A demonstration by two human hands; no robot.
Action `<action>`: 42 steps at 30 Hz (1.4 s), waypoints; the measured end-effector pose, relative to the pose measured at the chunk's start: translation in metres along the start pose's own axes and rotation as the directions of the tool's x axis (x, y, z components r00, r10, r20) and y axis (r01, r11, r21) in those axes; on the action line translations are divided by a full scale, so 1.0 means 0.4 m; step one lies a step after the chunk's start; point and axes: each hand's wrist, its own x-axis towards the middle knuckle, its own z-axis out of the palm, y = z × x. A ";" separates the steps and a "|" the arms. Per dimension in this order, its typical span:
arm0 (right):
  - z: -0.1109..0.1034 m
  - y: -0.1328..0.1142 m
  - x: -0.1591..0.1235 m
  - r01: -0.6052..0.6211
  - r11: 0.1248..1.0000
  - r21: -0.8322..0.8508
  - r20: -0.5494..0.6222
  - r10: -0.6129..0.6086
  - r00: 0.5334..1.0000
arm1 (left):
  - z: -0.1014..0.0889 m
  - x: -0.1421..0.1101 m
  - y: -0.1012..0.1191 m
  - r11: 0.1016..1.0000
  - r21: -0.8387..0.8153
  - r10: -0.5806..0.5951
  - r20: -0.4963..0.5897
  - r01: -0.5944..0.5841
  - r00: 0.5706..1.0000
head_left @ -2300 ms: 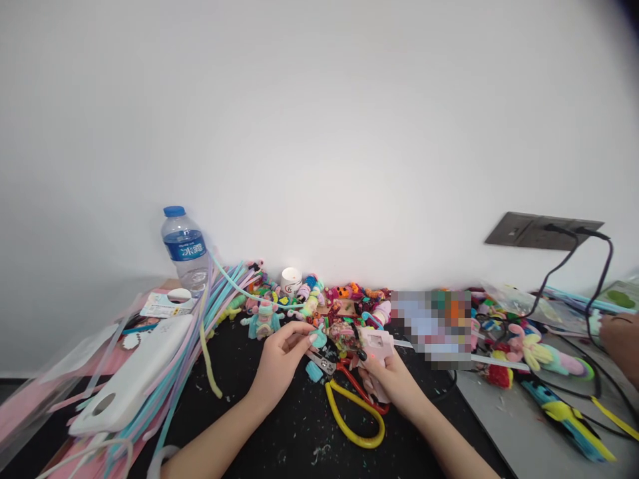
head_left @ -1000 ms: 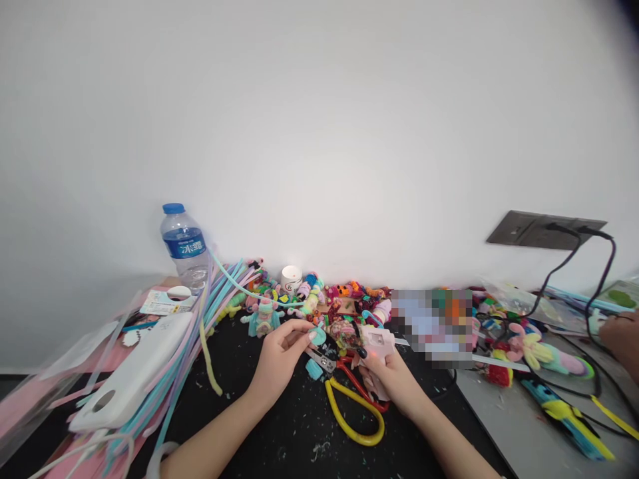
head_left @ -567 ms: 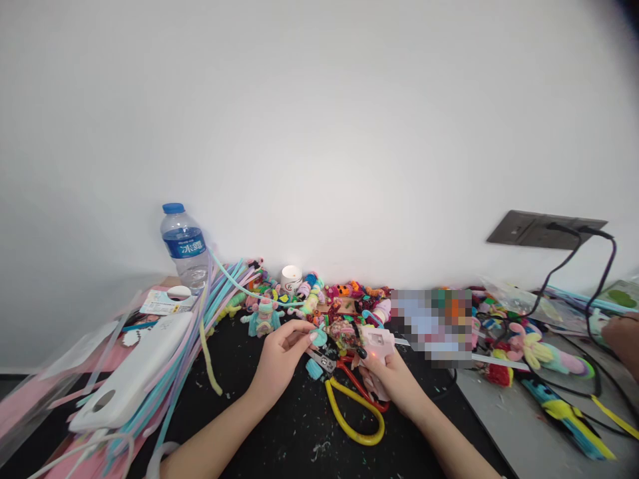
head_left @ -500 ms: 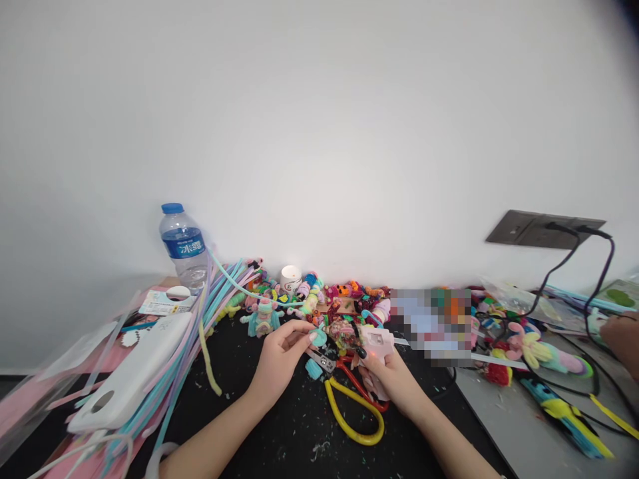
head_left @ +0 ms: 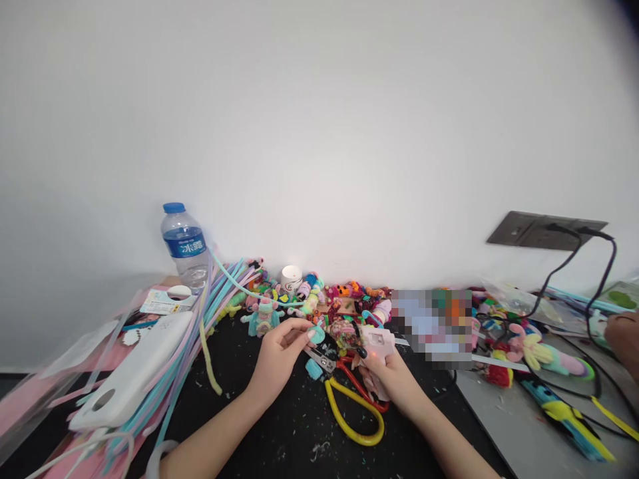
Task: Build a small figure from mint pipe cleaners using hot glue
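My left hand [head_left: 278,359] pinches a small round teal piece [head_left: 317,335] between thumb and fingertips. My right hand [head_left: 392,376] grips a pale pink glue gun [head_left: 377,344] whose tip points left toward that piece, close to it. Both hands hover over the black table [head_left: 279,432]. Just below them lie yellow-handled scissors [head_left: 352,416], red-handled pliers [head_left: 349,376] and a small teal block [head_left: 314,370].
A heap of colourful pipe-cleaner figures [head_left: 344,303] runs along the wall. A water bottle [head_left: 186,247], long pastel pipe cleaners [head_left: 200,332] and a white case [head_left: 132,379] are at left. Cables [head_left: 594,293] from a wall socket [head_left: 544,231] and another person's hand [head_left: 624,339] are at right.
Almost nothing differs: both hands hold the same pose, with the glue gun tip staying beside the teal piece. The view shifts slightly.
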 end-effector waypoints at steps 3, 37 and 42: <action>-0.001 0.002 0.001 0.002 1.000 -0.006 -0.004 -0.002 1.000 | -0.003 0.001 0.003 1.000 0.019 0.013 -0.004 -0.013 1.000; -0.057 -0.020 0.016 0.189 0.311 -0.931 -0.106 -0.729 0.676 | 0.005 -0.004 0.007 0.998 -0.031 -0.051 0.113 0.055 0.992; 0.003 -0.048 -0.037 0.488 0.277 -0.827 0.175 -0.699 0.694 | 0.012 -0.011 0.003 0.995 -0.030 -0.082 0.230 0.092 0.970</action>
